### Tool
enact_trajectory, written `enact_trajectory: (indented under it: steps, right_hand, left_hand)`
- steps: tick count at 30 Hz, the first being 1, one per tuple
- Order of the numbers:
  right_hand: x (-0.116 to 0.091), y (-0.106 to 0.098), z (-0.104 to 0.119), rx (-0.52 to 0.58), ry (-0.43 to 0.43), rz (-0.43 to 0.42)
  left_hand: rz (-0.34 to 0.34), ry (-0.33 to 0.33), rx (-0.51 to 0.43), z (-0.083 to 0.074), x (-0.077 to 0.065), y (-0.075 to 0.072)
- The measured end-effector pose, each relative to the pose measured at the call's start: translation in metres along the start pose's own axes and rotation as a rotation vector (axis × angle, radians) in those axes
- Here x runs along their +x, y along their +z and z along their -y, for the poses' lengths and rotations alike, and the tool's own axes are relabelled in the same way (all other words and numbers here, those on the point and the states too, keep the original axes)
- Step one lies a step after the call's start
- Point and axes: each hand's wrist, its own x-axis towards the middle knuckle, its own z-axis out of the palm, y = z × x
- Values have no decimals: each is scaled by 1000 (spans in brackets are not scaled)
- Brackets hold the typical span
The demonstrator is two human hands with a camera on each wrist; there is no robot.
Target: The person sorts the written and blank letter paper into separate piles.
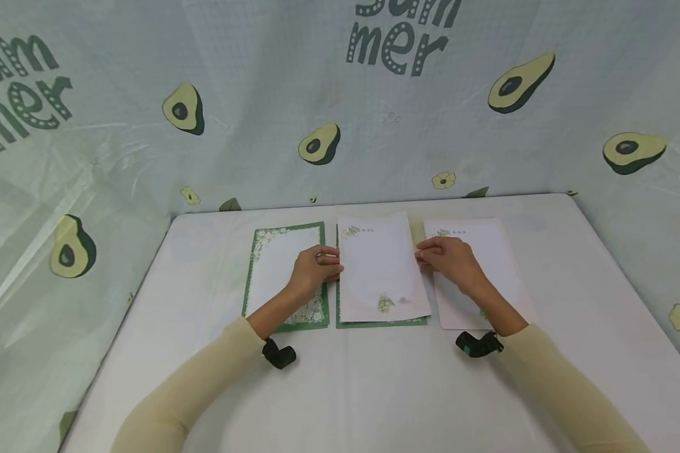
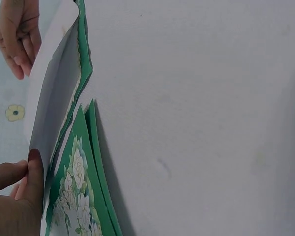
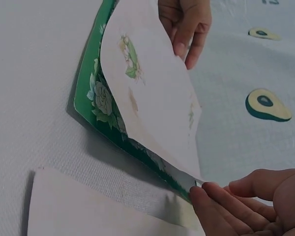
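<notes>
A white sheet with small green plant prints (image 1: pixel 379 270) lies tilted over a green-bordered floral sheet (image 1: pixel 381 324) in the head view. At its left edge my left hand (image 1: pixel 316 269) pinches it between thumb and fingers; the left wrist view shows the sheet (image 2: pixel 59 88) curved and raised along that side. My right hand (image 1: pixel 450 258) is at the opposite edge, fingertips touching it. In the right wrist view the right fingers (image 3: pixel 226 209) are nearly straight against the edge of the sheet (image 3: pixel 157 98), with the thumb set back from the paper.
Left of the middle stack lie green floral-bordered sheets (image 1: pixel 286 270), partly under my left forearm. On the right is another white printed sheet (image 1: pixel 476 283), partly covered by my right hand and wrist. A white-covered table (image 1: pixel 345 390) carries everything, with an avocado-print curtain (image 1: pixel 249 126) behind.
</notes>
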Motion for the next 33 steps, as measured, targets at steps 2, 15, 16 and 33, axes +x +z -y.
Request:
enact_trajectory:
  steps: [2, 15, 16, 33]
  right_hand:
    - [0, 0, -1, 28, 8, -7]
    - [2, 5, -7, 91, 38, -66]
    - [2, 6, -8, 87, 40, -72]
    - [-1, 2, -9, 53, 21, -138]
  left_hand:
    - [-2, -2, 3, 0, 0, 0]
    - [-36, 20, -32, 0, -1, 6]
    - [-40, 23, -35, 1, -1, 8]
    - [-68, 62, -91, 1, -1, 17]
